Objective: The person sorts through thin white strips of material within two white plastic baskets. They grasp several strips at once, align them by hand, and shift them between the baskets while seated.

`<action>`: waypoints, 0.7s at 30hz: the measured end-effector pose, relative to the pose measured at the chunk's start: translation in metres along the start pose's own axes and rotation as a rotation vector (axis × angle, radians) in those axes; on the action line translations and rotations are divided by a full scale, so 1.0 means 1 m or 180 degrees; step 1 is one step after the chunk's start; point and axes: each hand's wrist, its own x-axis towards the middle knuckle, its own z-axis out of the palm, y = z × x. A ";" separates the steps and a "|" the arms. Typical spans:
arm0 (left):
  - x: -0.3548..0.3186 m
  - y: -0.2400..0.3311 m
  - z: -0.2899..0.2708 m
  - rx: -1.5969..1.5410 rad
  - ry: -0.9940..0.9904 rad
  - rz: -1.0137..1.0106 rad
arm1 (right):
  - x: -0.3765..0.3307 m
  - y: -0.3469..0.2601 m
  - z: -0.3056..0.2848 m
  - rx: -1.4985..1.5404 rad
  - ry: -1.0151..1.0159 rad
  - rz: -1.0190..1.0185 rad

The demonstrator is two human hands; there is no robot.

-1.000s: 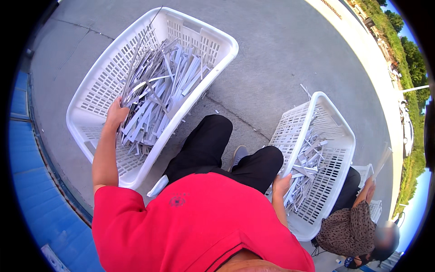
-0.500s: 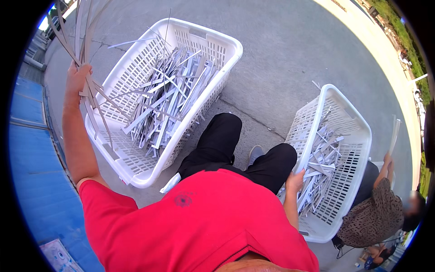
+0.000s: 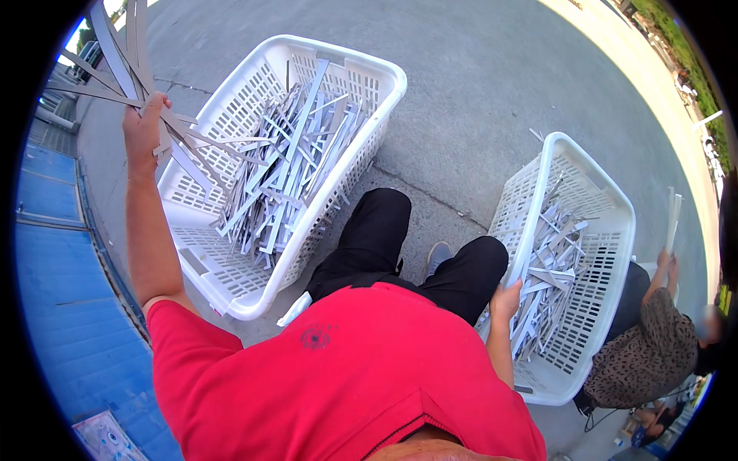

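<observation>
While the left hand (image 3: 147, 129) clutches a splayed bundle of pale strips (image 3: 121, 67) mid-length, probably balancing both ends, up beside the left slotted basket (image 3: 393, 81), look, the right hand (image 3: 504, 301) clasps the right slotted basket (image 3: 533, 215) by its rim, likely for steadiness!

Grey concrete ground (image 3: 461, 92), blue panels (image 3: 73, 269), greenery (image 3: 667, 34)
</observation>
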 end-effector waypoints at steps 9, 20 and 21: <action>-0.009 0.027 0.048 0.1667 0.0401 0.0878 | 0.032 0.043 0.022 0.1708 -0.0261 -0.0108; -0.148 0.077 0.215 0.1716 -0.1795 0.1833 | -0.035 -0.208 -0.048 0.3478 -0.2035 -0.1744; -0.163 0.074 0.226 0.1634 -0.1918 0.1900 | -0.044 -0.223 -0.046 0.3806 -0.2428 -0.1703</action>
